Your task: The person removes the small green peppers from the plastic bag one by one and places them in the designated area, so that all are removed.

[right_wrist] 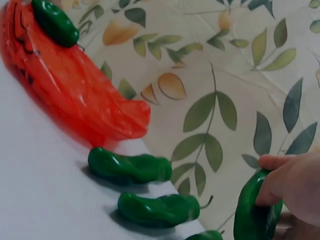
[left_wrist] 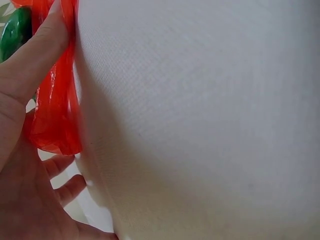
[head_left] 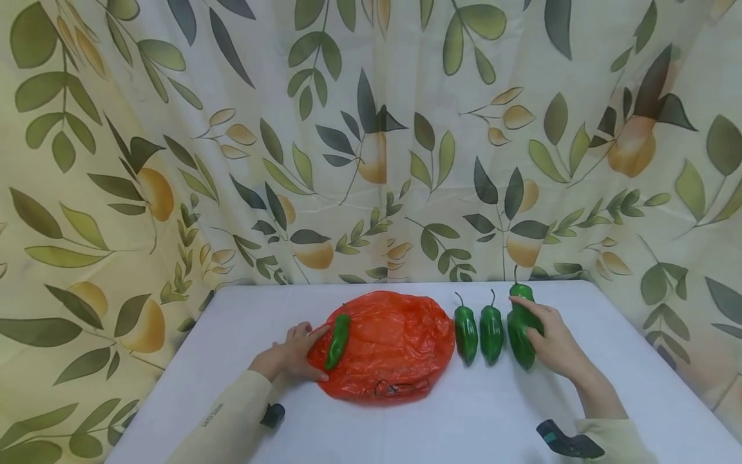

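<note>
A red plastic bag (head_left: 388,348) lies bunched on the white table, with one green pepper (head_left: 338,341) on top near its left side. Against the bag's left edge rests my left hand (head_left: 295,354), fingers spread and thumb laid along the red plastic (left_wrist: 55,110). My right hand (head_left: 556,338) pinches a green pepper (right_wrist: 250,210) between thumb and fingers, over the right end of a row of peppers. Under that hand lies another pepper (head_left: 520,345). Two more peppers, a left one (head_left: 466,335) and a middle one (head_left: 491,335), lie between it and the bag, stems pointing away from me.
Behind the table's far edge hangs a leaf-and-fruit patterned curtain (head_left: 406,161). The white tabletop (head_left: 464,419) stretches in front of the bag and peppers. Dark wrist straps show at both sleeves.
</note>
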Demonstrator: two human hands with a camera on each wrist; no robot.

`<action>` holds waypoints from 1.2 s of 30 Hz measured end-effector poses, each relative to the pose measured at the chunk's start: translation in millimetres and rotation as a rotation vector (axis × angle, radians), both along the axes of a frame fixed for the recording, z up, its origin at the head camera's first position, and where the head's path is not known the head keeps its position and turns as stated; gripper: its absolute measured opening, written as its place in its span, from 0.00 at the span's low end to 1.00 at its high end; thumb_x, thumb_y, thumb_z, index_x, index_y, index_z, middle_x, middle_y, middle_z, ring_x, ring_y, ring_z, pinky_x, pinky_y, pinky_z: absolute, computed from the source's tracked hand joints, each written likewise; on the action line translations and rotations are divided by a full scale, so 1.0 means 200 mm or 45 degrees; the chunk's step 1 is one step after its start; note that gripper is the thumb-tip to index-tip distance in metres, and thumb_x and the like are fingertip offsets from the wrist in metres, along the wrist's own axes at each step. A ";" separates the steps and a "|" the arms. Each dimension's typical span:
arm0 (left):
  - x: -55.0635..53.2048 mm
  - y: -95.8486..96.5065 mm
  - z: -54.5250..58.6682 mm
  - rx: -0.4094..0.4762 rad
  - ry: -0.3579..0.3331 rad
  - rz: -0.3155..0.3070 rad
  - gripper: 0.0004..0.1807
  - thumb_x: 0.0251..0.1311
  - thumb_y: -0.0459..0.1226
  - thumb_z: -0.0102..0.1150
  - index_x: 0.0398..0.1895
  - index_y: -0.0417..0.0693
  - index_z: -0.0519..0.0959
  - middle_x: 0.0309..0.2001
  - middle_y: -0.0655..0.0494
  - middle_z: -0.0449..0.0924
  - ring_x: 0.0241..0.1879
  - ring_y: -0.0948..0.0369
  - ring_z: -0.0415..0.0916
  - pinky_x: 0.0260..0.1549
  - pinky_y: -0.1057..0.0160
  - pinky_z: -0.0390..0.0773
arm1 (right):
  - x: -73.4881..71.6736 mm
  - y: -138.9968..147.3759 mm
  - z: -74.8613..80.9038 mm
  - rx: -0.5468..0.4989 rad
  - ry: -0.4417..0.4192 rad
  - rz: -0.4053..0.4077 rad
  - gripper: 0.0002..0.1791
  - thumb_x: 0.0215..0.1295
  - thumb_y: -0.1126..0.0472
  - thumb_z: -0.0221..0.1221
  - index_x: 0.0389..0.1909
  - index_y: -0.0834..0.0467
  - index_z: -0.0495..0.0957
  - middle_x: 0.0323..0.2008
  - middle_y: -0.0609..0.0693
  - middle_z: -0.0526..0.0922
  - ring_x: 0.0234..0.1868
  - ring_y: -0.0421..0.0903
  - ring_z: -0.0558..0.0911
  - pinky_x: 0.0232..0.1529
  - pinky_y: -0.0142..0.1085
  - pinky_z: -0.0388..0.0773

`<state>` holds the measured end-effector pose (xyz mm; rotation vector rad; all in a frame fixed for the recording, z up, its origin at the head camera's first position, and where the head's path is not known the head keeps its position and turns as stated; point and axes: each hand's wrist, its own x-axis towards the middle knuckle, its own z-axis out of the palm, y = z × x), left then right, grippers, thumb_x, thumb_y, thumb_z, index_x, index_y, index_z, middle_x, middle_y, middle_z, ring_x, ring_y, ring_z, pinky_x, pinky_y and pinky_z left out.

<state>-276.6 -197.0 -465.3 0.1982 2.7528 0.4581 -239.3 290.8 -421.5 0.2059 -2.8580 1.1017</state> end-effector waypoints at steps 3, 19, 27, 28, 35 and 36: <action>0.00 0.00 0.00 0.004 0.001 0.005 0.59 0.43 0.52 0.80 0.79 0.70 0.57 0.77 0.46 0.52 0.74 0.43 0.52 0.65 0.22 0.59 | -0.02 0.05 -0.01 0.028 -0.018 -0.025 0.37 0.65 0.76 0.45 0.77 0.63 0.55 0.68 0.84 0.50 0.65 0.83 0.58 0.58 0.77 0.65; -0.01 0.00 -0.01 0.005 -0.017 0.006 0.58 0.43 0.54 0.80 0.79 0.72 0.56 0.78 0.46 0.51 0.75 0.43 0.51 0.66 0.23 0.59 | -0.08 0.26 -0.17 0.154 -0.237 -0.107 0.38 0.63 0.76 0.45 0.76 0.67 0.52 0.69 0.85 0.50 0.59 0.76 0.65 0.63 0.72 0.65; -0.01 0.02 0.00 0.001 -0.018 0.002 0.58 0.43 0.53 0.80 0.79 0.71 0.56 0.78 0.46 0.51 0.76 0.42 0.50 0.66 0.22 0.59 | -0.07 0.28 -0.20 0.214 -0.279 -0.162 0.38 0.65 0.74 0.45 0.77 0.66 0.49 0.68 0.85 0.50 0.67 0.83 0.58 0.65 0.74 0.60; 0.00 0.02 0.00 0.000 -0.019 0.006 0.58 0.43 0.53 0.80 0.79 0.72 0.56 0.79 0.46 0.51 0.76 0.42 0.50 0.66 0.22 0.59 | -0.07 0.28 -0.20 0.214 -0.277 -0.169 0.38 0.65 0.74 0.45 0.77 0.66 0.48 0.68 0.85 0.50 0.68 0.84 0.55 0.65 0.75 0.57; 0.00 0.01 0.01 -0.016 -0.019 0.015 0.59 0.43 0.53 0.80 0.79 0.71 0.56 0.79 0.46 0.51 0.76 0.42 0.50 0.66 0.23 0.60 | -0.08 0.27 -0.22 0.159 -0.274 -0.179 0.37 0.69 0.72 0.44 0.78 0.66 0.46 0.70 0.84 0.47 0.70 0.84 0.50 0.67 0.75 0.53; 0.00 0.01 0.01 -0.018 -0.018 0.016 0.58 0.43 0.53 0.80 0.79 0.71 0.56 0.78 0.47 0.51 0.76 0.43 0.50 0.66 0.23 0.60 | -0.08 0.27 -0.23 0.155 -0.261 -0.176 0.37 0.69 0.72 0.44 0.78 0.66 0.46 0.71 0.84 0.47 0.70 0.84 0.50 0.67 0.75 0.52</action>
